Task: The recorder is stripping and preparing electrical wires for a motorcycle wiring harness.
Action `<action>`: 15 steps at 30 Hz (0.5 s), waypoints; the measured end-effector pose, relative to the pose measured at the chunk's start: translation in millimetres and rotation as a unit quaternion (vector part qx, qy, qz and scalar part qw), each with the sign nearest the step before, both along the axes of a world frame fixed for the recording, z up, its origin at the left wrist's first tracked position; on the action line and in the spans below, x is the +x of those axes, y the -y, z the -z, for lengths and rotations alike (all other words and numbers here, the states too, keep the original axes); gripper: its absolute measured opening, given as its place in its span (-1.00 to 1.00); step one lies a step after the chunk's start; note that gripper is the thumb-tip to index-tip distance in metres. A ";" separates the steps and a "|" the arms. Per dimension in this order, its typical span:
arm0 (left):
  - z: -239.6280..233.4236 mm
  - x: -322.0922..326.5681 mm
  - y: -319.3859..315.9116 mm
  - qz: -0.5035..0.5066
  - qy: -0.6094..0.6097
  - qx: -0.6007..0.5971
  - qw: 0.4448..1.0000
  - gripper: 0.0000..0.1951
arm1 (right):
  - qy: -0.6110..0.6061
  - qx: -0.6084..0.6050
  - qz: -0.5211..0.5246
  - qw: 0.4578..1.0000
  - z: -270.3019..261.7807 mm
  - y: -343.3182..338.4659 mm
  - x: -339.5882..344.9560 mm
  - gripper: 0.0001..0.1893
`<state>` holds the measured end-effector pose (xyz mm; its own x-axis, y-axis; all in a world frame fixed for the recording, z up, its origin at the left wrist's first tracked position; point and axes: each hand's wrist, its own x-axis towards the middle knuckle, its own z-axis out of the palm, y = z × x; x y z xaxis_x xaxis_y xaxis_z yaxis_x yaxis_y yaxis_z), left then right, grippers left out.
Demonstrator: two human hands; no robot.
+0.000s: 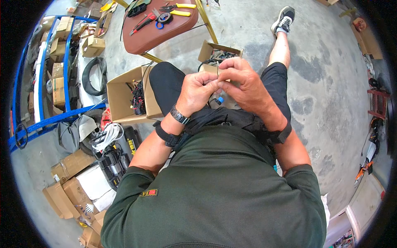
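Observation:
My left hand (pixel 196 91) and my right hand (pixel 248 88) meet fingertip to fingertip above my lap. Between them they pinch a thin wire-like piece (pixel 218 70), whose short end stands up past the fingers; most of it is hidden by them. A blue connector (pixel 220 100) with a dark lead shows just below the hands; whether it joins the held piece, I cannot tell. Beyond my fingers is an open cardboard box (pixel 207 52) of small metallic and dark parts. To the left of my left hand, a larger cardboard box (pixel 119 105) holds black cables with red connectors (pixel 136 96).
A brown padded chair (pixel 139 43) ahead bears yellow-handled pliers (pixel 183 9), a red utility knife (pixel 142 24), black tape (pixel 165 18) and blue-handled scissors (pixel 159 25). Blue shelving (pixel 66 62) with cartons, a tyre (pixel 93 76) and a white cable coil (pixel 108 136) lie left.

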<state>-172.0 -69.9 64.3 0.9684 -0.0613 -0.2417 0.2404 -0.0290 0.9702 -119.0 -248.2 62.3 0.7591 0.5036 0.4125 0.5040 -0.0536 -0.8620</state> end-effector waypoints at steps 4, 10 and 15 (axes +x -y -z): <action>4.9 -1.8 -1.5 0.019 0.000 0.015 1.000 -0.85 | 0.000 -0.005 0.004 1.000 5.1 -1.5 -2.9 -0.90; 4.2 -3.6 0.9 0.029 -0.003 0.019 0.999 -0.87 | -0.002 0.021 0.026 0.999 4.3 3.1 18.9 -0.94; 0.4 -3.2 -4.2 0.119 0.016 0.046 0.992 -0.86 | -0.004 -0.004 -0.003 1.000 2.3 3.4 17.1 -0.94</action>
